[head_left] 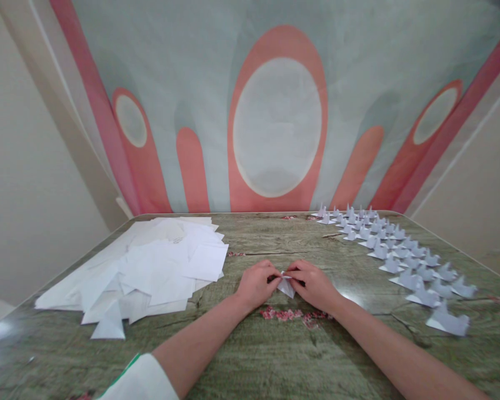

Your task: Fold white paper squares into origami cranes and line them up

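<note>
A small folded piece of white paper [286, 288] is held up between both hands at the middle of the table. My left hand [256, 284] pinches its left side between thumb and fingers. On the other side, my right hand [313, 283] grips the paper's upper right part, fingers closed. The lower part hangs down as a pointed, triangular flap, and the fingertips hide some of the upper folds.
Loose white paper sheets [154, 266] lie in a spread heap on the left, with a folded paper triangle [109, 322] at its near edge. Rows of folded paper figures [410, 278] stand on the right. The wood-patterned table [241, 355] meets a patterned backdrop [208, 66] behind.
</note>
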{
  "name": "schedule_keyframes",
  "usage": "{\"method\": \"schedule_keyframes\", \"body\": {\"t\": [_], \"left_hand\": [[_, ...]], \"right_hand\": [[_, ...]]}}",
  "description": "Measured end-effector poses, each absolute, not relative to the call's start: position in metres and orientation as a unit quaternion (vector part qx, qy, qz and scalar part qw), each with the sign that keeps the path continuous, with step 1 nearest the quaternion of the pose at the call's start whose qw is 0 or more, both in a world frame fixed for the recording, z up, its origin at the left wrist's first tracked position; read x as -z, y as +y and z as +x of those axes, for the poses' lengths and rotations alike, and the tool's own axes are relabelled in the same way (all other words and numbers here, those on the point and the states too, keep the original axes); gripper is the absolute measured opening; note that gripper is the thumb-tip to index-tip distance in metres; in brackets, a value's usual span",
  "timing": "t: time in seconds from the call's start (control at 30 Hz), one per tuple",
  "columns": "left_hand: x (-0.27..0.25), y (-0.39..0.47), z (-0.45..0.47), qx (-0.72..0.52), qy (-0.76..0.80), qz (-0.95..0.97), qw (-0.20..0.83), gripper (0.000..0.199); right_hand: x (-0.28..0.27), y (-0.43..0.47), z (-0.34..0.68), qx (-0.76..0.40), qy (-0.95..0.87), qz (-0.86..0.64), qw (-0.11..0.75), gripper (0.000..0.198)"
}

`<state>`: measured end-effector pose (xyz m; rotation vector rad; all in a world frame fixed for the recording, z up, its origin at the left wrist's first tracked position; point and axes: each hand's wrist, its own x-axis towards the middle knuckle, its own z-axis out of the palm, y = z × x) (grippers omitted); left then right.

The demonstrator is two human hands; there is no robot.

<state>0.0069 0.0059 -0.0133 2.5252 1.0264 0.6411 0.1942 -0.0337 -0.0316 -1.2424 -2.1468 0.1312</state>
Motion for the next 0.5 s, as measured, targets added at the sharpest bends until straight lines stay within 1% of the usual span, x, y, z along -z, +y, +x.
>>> {"method": "schedule_keyframes", "body": {"t": [0.2, 0.33, 0.5], "left_hand": [[0.0111, 0.0053, 0.0070, -0.219, 0.360, 0.893, 0.156, 0.014], [0.0097, 0.0060, 0.0068, -0.221, 0.354, 0.896, 0.150, 0.011], [0.0114, 0.0093, 0.0071, -0.225, 0.355, 0.896, 0.146, 0.015]], "right_hand": [[0.0353, -0.0328, 0.1941, -0.065, -0.817, -0.469, 0.330, 0.019], [0.0348, -0.0324, 0.1934, -0.073, -0.815, -0.469, 0.332, 0.018], [0.0350, -0.0313, 0.1931, -0.080, -0.814, -0.470, 0.332, 0.018]]}}
